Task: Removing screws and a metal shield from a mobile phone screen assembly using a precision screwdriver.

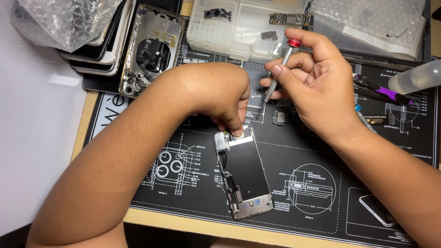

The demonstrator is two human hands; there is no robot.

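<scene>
A phone screen assembly (245, 177) lies back side up on the black repair mat (317, 193), showing a dark shield plate and flex cables. My left hand (220, 94) reaches over it, fingertips pressing on its top edge by a small silver bracket (222, 142). My right hand (317, 82) holds a thin metal screwdriver (277, 76) with a red cap, tip pointing down just above the mat, a little up and right of the phone's top edge. A small dark part (278, 118) lies on the mat beside the tip.
An opened phone housing (154, 46) lies at upper left beside a stack of phones and bubble wrap (64, 20). A clear parts tray (239, 27) sits at the top. Purple-handled tool (383, 94), blue-tipped tool (363, 117) and a clear bottle (415, 78) lie right.
</scene>
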